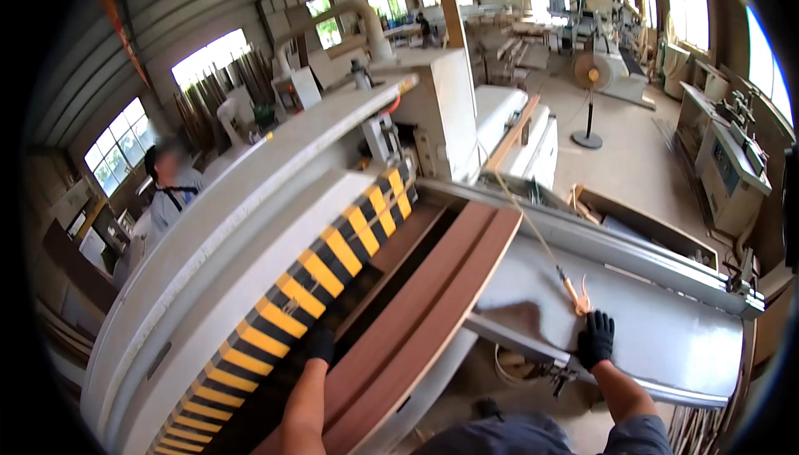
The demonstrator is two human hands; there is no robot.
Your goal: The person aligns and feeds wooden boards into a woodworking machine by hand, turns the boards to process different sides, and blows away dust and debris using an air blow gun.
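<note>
My left hand (320,347), in a black glove, reaches into the dark gap under the black-and-yellow striped guard (320,276) of a large panel saw. Its fingers are hard to make out against the dark. Beside that arm lie long reddish-brown boards (433,297), side by side along the machine bed. My right hand (596,338), also black-gloved, lies on the shiny metal side table (666,330) with fingers outstretched and apart. Just beyond its fingertips is an orange air blow gun (580,295) with a thin yellow hose (528,220); whether they touch is unclear.
A metal fence (632,255) runs along the side table's far edge. Below sits a white bucket (512,367) with scraps. A person (171,188) stands beyond the saw beam (241,197). A pedestal fan (590,97) and another machine (724,155) stand at the right.
</note>
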